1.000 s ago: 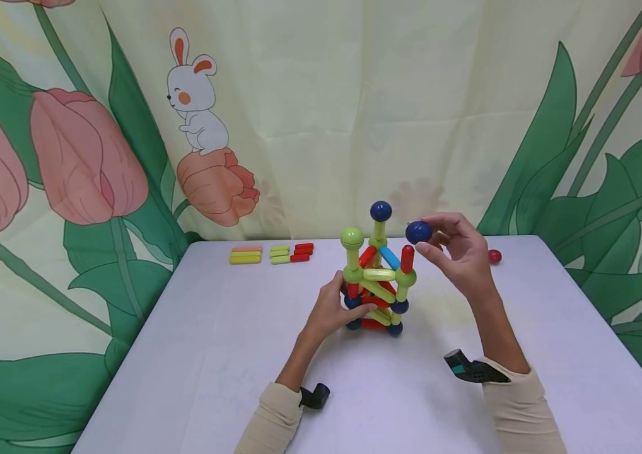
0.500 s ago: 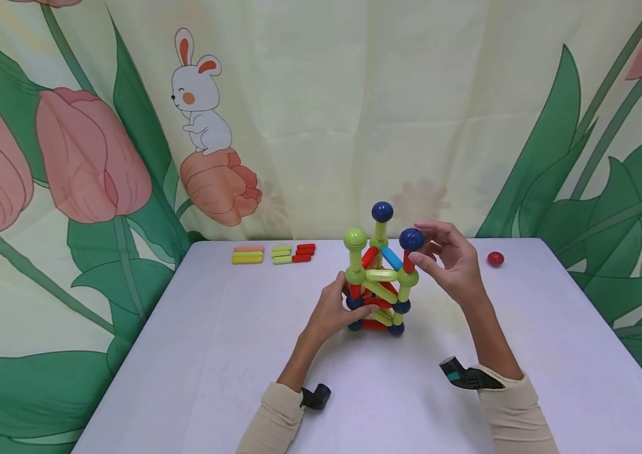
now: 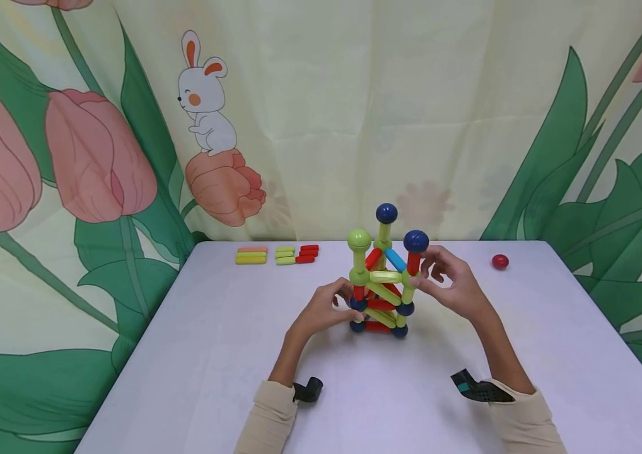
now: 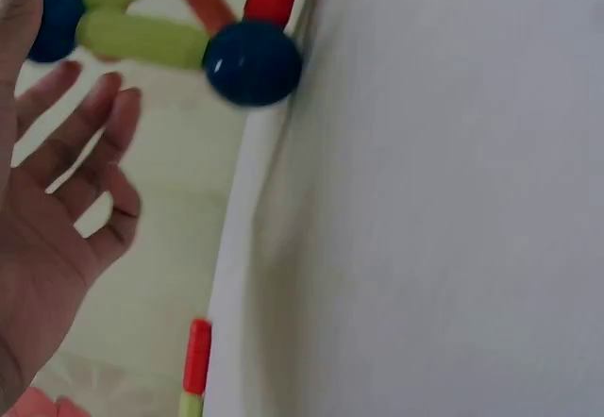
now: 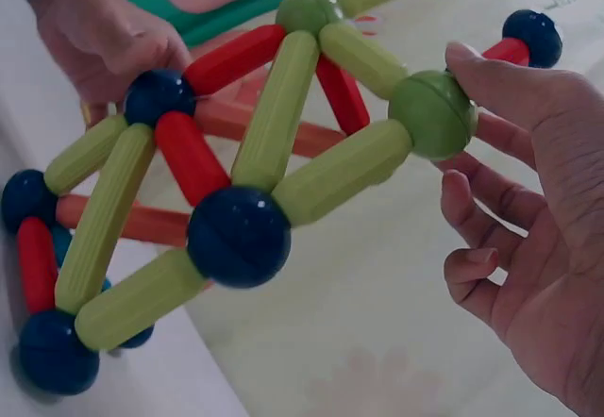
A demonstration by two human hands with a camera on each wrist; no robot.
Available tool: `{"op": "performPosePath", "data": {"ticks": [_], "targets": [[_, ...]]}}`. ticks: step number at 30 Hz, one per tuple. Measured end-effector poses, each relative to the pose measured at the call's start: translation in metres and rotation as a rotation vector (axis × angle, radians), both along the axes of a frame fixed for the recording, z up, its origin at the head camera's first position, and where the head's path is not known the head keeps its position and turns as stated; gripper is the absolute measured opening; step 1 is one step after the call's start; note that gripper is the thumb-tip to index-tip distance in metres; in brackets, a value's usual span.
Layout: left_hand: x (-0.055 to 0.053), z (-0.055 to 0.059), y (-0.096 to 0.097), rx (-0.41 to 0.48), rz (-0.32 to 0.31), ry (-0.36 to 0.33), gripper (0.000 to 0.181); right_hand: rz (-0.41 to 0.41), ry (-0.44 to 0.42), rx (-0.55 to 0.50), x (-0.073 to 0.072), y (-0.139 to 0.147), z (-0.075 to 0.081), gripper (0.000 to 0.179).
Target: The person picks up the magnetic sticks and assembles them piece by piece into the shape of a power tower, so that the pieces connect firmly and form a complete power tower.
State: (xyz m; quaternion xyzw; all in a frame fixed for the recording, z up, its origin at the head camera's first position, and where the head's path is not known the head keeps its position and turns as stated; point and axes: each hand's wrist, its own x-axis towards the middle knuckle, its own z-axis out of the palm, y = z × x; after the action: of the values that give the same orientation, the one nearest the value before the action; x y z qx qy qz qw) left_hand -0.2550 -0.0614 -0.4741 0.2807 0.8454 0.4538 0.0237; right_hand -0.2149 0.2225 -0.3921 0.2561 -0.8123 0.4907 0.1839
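A tower of coloured rods and balls (image 3: 386, 276) stands on the table, with green and blue balls on its top posts. My left hand (image 3: 321, 308) is at its left side, thumb and loosely bent fingers spread around a mid-level blue ball (image 3: 358, 304). In the left wrist view, the fingers (image 4: 71, 153) hang apart below the rods. My right hand (image 3: 451, 285) is at the upper right corner. Its thumb and forefinger pinch the green ball (image 5: 432, 115) there. Above that corner, a red rod (image 3: 414, 263) carries a dark blue ball (image 3: 415, 241).
Yellow and orange rods (image 3: 250, 257) lie at the back left of the white table (image 3: 213, 353). Beside them are several short green and red rods (image 3: 305, 255). A red ball (image 3: 500, 261) sits at the back right. A printed curtain (image 3: 321, 126) hangs behind.
My right hand brought the blue ball onto the red rod, let go of it and moved down to the green ball. My left hand's thumb drew back left and down from the tower's front.
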Motion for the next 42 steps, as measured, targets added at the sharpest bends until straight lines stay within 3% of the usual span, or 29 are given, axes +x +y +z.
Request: {"op": "performPosePath", "data": {"ticks": [3,5,7,13,17,22,24,27,30,35,37,42], "targets": [[-0.008,-0.003,-0.013,-0.032,0.002,-0.047,0.042,0.011,-0.023,0.039,0.0,0.004,-0.004,0.044],[-0.013,-0.005,-0.023,-0.06,0.048,-0.069,0.04,0.017,-0.034,0.058,0.001,0.005,-0.007,0.041],[-0.018,-0.008,-0.034,-0.088,0.134,-0.074,0.036,0.021,-0.041,0.07,0.002,0.006,-0.009,0.041],[-0.035,-0.017,-0.069,-0.124,0.5,-0.124,0.02,0.024,-0.036,0.09,0.005,0.003,-0.012,0.047],[-0.051,-0.023,-0.087,-0.153,0.636,-0.146,0.026,0.03,-0.019,0.102,0.006,0.001,-0.013,0.048],[-0.071,-0.024,-0.096,-0.197,0.645,-0.068,0.041,0.032,-0.02,0.099,0.006,0.0,-0.011,0.045],[-0.078,-0.023,-0.097,-0.246,0.634,-0.034,0.043,0.033,-0.021,0.099,0.005,0.001,-0.011,0.043],[-0.086,-0.022,-0.097,-0.339,0.632,-0.04,0.043,0.038,-0.021,0.098,0.004,0.001,-0.011,0.043],[-0.09,-0.022,-0.094,-0.434,0.654,-0.042,0.043,0.039,-0.026,0.095,0.004,0.001,-0.011,0.042],[-0.096,-0.021,-0.089,-0.532,0.666,0.041,0.03,0.034,-0.024,0.093,0.003,0.001,-0.011,0.042],[-0.097,-0.02,-0.088,-0.551,0.654,0.051,0.025,0.031,-0.021,0.095,0.003,0.002,-0.011,0.042],[-0.099,-0.019,-0.087,-0.55,0.637,0.004,0.026,0.023,-0.021,0.093,0.001,0.003,-0.013,0.042]]}}
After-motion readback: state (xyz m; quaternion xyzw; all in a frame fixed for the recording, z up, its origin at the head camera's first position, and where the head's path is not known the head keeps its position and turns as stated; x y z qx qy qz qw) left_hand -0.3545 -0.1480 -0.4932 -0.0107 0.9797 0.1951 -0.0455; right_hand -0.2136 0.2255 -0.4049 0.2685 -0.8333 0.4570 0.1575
